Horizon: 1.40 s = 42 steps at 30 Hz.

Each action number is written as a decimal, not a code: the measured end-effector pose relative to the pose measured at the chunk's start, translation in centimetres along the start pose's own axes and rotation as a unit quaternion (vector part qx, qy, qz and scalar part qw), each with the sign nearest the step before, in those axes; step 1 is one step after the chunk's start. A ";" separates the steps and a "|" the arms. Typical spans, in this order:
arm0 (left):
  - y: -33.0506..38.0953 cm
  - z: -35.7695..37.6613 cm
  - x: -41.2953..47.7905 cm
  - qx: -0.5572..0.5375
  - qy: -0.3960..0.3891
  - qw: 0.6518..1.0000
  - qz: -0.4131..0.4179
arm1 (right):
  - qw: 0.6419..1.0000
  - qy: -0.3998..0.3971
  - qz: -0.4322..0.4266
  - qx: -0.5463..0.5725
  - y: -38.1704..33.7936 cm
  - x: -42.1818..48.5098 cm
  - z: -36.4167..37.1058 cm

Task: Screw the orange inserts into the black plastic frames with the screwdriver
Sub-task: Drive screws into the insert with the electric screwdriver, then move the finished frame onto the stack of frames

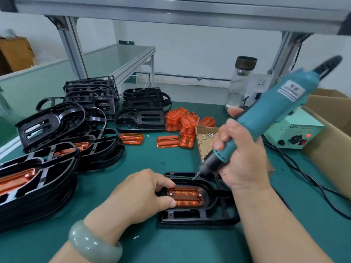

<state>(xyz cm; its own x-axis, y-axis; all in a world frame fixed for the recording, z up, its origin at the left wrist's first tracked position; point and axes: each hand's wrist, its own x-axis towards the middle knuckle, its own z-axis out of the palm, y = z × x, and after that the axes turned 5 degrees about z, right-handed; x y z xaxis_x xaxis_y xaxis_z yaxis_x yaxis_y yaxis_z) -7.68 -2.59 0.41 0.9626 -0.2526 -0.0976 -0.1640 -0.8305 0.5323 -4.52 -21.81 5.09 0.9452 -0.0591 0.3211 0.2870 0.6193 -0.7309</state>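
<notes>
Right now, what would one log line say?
left hand pinches insert in frame | right hand grips screwdriver | tip off insert

The left hand (140,194) covers one end of the orange insert (188,196), and the label (291,91) on the screwdriver (266,118) is unreadably blurred.

the single view sits at the person's head and looks forward and steeply down over the green bench top (171,249). it is close in: the left hand (140,194) and right hand (241,158) fill the lower middle, and both forearms run out through the bottom edge. the black frame (214,211) with its orange insert (187,196) lies just below centre. the screwdriver (275,111) slants up towards the right edge, blurred at its far end. the wide lens bows the overhead shelf rail (171,8) along the top. the white wall (190,54) closes the upper half; stacked frames (57,126) reach the left edge, a cardboard box (326,145) the right.
</notes>
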 end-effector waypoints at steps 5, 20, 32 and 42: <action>1.6 -0.4 1.0 0.025 0.119 0.991 0.051 | 0.996 0.077 -0.003 0.033 -0.4 -0.1 -2.2; 5.0 -4.6 3.6 0.286 0.043 0.948 0.133 | 0.992 0.050 -0.020 0.115 -1.4 -0.4 -3.1; -2.4 -18.1 3.9 0.308 0.213 0.926 0.043 | 0.991 0.080 -0.002 0.107 -0.8 -0.5 -2.6; -7.6 -20.5 4.8 0.240 0.279 0.930 0.013 | 0.994 0.072 0.021 0.082 -0.2 -0.5 -2.3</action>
<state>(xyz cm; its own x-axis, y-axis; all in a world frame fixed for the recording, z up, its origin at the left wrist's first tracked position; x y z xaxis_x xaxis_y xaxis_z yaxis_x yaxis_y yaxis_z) 2.60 12.71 13.10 0.8969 -0.0895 0.4331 -0.1369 -0.9874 0.0796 -4.73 -23.67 3.69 0.9717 -0.1345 0.1940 0.2285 0.7423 -0.6299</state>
